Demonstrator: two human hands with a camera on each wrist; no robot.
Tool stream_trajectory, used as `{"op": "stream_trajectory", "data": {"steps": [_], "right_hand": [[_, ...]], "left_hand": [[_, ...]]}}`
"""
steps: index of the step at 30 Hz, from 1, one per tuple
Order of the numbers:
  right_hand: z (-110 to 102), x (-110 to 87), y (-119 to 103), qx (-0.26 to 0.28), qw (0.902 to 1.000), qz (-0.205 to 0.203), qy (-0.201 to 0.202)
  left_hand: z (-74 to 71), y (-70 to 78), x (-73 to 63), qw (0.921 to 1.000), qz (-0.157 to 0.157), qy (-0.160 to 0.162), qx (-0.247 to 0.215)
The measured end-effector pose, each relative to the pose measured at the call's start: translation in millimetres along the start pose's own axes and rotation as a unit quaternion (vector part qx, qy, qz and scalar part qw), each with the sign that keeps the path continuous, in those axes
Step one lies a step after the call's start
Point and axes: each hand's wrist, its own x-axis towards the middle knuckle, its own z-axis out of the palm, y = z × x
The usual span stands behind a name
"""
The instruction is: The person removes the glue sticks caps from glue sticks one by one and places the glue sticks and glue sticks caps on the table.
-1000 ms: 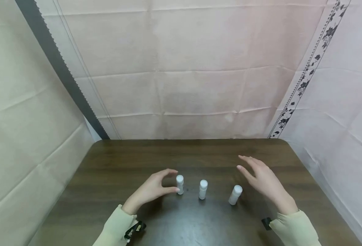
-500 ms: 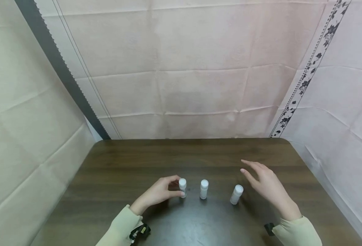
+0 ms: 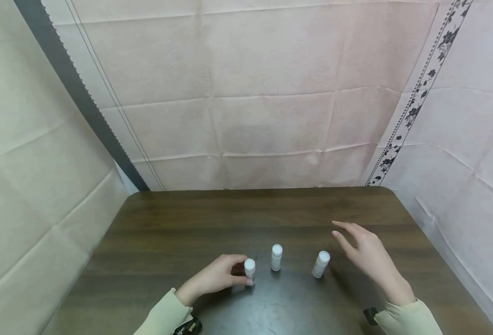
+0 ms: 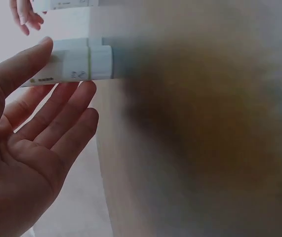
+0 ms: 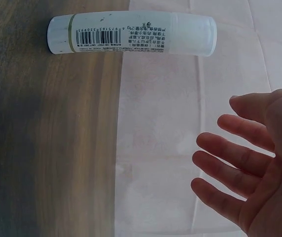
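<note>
Brown wood table (image 3: 246,209), rounded far corners, far edge meeting a creased pale cloth (image 3: 271,121). Item one: pale tube with white top (image 3: 249,269), upright, set nearer the person than the other two; whether its foot touches the wood cannot be told. Left hand (image 3: 214,278): thumb and fingertips pinch this tube from the left side, the palm standing off it. Item two: middle tube (image 3: 276,258), upright, just beyond item one and to its right, a narrow strip of wood between them. Item three: right tube (image 3: 321,265), upright, with a wider gap separating it from the middle one; barcode (image 5: 98,37) and printed label face the right wrist camera. Right hand (image 3: 369,256): thumb and fingers apart, holding nothing, just beside item three without touching. Broad wood stretches from all three tubes to the far edge, and from each hand to its side edge.
</note>
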Motion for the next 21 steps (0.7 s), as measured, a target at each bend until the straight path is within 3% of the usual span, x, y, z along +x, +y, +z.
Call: {"op": "stream_trajectory", "data": {"steps": [5, 13, 21], "right_hand": [[0.8, -1.1, 2.0, -0.002, 1.0, -0.002, 0.006], [-0.9, -0.8, 2.4, 0.002, 1.0, 0.001, 0.008], [-10.5, 3.8, 3.1, 0.0, 0.9998, 0.005, 0.017]], "left_hand": [[5.2, 0.3, -4.5, 0.9998, -0.007, -0.019, -0.004], [5.5, 0.2, -5.9, 0.9997, -0.003, -0.023, -0.009], [-12.2, 9.5, -7.2, 0.9994, 0.031, 0.013, -0.005]]}}
